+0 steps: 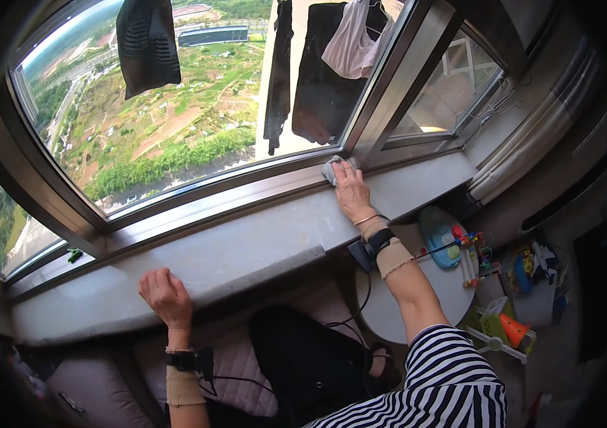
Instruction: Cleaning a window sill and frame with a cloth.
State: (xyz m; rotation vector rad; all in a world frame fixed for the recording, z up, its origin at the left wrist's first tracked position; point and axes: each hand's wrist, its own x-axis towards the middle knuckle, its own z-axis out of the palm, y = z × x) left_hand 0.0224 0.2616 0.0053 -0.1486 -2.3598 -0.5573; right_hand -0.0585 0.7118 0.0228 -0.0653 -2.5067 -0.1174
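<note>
My right hand [352,187] presses a grey cloth [332,170] against the lower metal window frame [218,204], near the corner where the panes meet. The fingers lie over the cloth. Over the pale stone windowsill [260,230], at its left part, is my left hand [165,297], with its fingers curled in and nothing seen in it. Behind the glass hang dark garments [148,48] and a light pink garment [354,40].
A round white table [389,305] with a blue toy [439,238] stands below the sill at right. Beyond it are a bin of toys [536,299] and an orange cone [513,329]. A curtain [533,139] hangs at right. Pink quilted bedding [234,385] lies below. Cables run from both wrists.
</note>
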